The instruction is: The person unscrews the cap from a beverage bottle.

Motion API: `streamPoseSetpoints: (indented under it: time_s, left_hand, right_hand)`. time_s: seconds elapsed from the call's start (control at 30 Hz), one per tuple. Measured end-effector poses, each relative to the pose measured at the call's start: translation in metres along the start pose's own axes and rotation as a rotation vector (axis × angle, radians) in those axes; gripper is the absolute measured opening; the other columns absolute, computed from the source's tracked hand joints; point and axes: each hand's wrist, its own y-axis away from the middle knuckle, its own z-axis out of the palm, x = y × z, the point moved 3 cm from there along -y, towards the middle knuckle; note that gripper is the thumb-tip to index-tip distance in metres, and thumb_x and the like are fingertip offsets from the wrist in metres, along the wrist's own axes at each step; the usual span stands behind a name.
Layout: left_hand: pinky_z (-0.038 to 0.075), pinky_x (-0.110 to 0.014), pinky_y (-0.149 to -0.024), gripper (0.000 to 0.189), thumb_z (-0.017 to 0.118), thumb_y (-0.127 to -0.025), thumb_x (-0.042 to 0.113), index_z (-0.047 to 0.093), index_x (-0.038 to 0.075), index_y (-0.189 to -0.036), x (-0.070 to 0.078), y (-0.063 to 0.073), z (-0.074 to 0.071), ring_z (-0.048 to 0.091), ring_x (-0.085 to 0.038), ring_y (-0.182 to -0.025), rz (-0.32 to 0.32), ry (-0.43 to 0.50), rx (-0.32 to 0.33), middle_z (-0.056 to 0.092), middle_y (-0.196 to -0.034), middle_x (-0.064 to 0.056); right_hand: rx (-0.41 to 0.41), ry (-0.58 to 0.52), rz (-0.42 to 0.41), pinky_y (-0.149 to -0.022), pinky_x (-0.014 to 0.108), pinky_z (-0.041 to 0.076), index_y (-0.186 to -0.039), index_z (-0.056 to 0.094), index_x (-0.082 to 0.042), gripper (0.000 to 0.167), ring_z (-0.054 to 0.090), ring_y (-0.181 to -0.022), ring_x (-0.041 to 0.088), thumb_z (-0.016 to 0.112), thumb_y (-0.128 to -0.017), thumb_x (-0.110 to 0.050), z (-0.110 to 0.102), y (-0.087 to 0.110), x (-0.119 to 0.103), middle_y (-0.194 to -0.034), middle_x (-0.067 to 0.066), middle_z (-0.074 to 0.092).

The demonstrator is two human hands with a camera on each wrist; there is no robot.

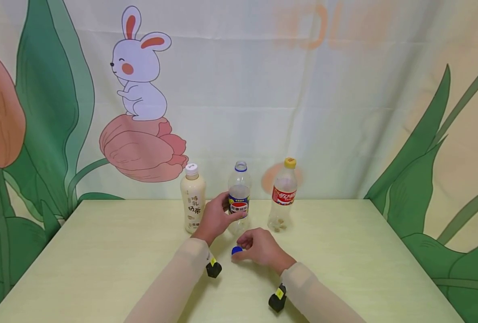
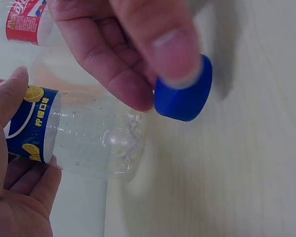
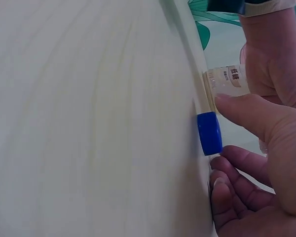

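Well, bottles [image 1: 239, 197] stand on a pale table [image 1: 122, 251] before rabbit-printed cloth [image 1: 239, 89].

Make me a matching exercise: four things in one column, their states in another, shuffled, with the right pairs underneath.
Things:
1. cream bottle
2. blue-label bottle
3. red-label bottle
4. blue cap

States:
A. topped with a yellow cap
B. between thumb and fingers of the right grip
C. topped with a white cap
D. uncapped, held by the left grip

Pairs: 1-C, 2-D, 3-A, 4-B
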Motion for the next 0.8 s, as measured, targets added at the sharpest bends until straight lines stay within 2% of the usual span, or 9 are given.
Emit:
streamPoseSetpoints:
  time_s: [0.13,0.37,0.6,0.8]
  left_hand:
    - [0.047,-0.044,-0.115,0.078,0.088,-0.082,0.030,0.051,0.009,-0.148,-0.002,0.003,-0.001,0.058,-0.031,-0.136,0.012,0.001,0.014,0.062,-0.144,-0.013]
    - [0.043,-0.045,-0.118,0.083,0.089,-0.081,0.032,0.047,0.011,-0.150,0.000,0.009,-0.001,0.053,-0.031,-0.141,-0.015,-0.016,0.035,0.057,-0.150,-0.011]
    - [0.041,-0.045,-0.119,0.086,0.088,-0.081,0.032,0.045,0.010,-0.152,0.002,0.016,-0.001,0.051,-0.031,-0.143,-0.023,-0.021,0.025,0.055,-0.152,-0.011]
    - [0.042,-0.045,-0.119,0.087,0.087,-0.083,0.032,0.043,0.006,-0.152,0.001,0.025,-0.005,0.049,-0.033,-0.144,-0.050,-0.025,0.038,0.051,-0.155,-0.015]
  right_hand:
    - [0.008,-0.052,0.000,-0.070,0.024,0.055,-0.104,0.077,-0.007,0.038,0.062,-0.080,0.011,0.089,-0.080,-0.033,-0.003,0.002,-0.002,-0.090,-0.001,0.073]
    - [0.070,-0.121,0.031,-0.071,0.026,0.057,-0.110,0.077,-0.005,0.039,0.064,-0.083,0.013,0.085,-0.085,-0.033,-0.009,0.003,0.000,-0.094,0.000,0.074]
    - [0.155,-0.132,-0.014,-0.073,0.025,0.056,-0.107,0.078,-0.005,0.034,0.064,-0.081,0.012,0.085,-0.085,-0.030,-0.020,0.004,-0.004,-0.092,0.001,0.074]
    - [0.189,-0.159,-0.007,-0.074,0.025,0.057,-0.107,0.078,-0.007,0.030,0.066,-0.082,0.011,0.085,-0.086,-0.027,-0.030,0.009,-0.007,-0.093,0.000,0.076]
